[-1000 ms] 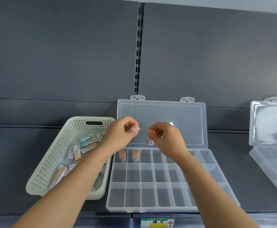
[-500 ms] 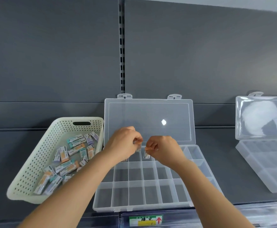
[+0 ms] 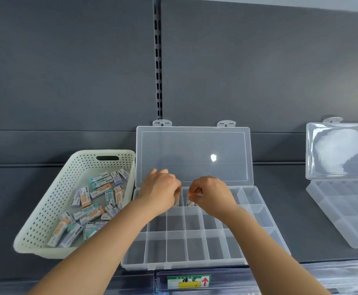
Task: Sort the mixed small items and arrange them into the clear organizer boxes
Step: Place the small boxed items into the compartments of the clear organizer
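Left hand (image 3: 160, 192) and right hand (image 3: 211, 194) sit close together at mid-frame, over the top row of the clear organizer box (image 3: 195, 241). Right grip is a tight thumb-and-finger pinch on an orange-topped item (image 3: 189, 201), held upright and dipping into a top-row compartment near the middle. Left grip is curled down on a second item (image 3: 176, 202) one compartment to the left; mostly hidden, only a pale sliver shows. Middle and bottom rows of the box look bare. Its lid (image 3: 193, 154) stands open against the grey back wall. The cream perforated basket (image 3: 46, 209) sits at lower left, touching the box's left side, with mixed items (image 3: 101, 188) piled loose inside: orange, teal and purple sleeves. A second clear organizer (image 3: 344, 209) lies open at the right edge, well apart. All of it rests on a dark shelf (image 3: 290, 209).
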A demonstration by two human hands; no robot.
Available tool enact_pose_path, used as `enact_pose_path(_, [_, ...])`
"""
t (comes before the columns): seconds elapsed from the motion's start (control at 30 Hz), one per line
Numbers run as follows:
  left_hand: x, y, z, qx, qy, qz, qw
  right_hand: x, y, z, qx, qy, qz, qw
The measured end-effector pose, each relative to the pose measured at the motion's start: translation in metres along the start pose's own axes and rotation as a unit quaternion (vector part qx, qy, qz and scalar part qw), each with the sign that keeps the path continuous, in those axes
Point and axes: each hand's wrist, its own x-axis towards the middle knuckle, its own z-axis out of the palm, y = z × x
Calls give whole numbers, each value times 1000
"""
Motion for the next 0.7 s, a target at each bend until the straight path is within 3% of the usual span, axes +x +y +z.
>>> enact_pose_path(0.7, [-3, -11, 3, -52, 14, -6, 999, 1, -2, 0, -5, 23, -21, 1000])
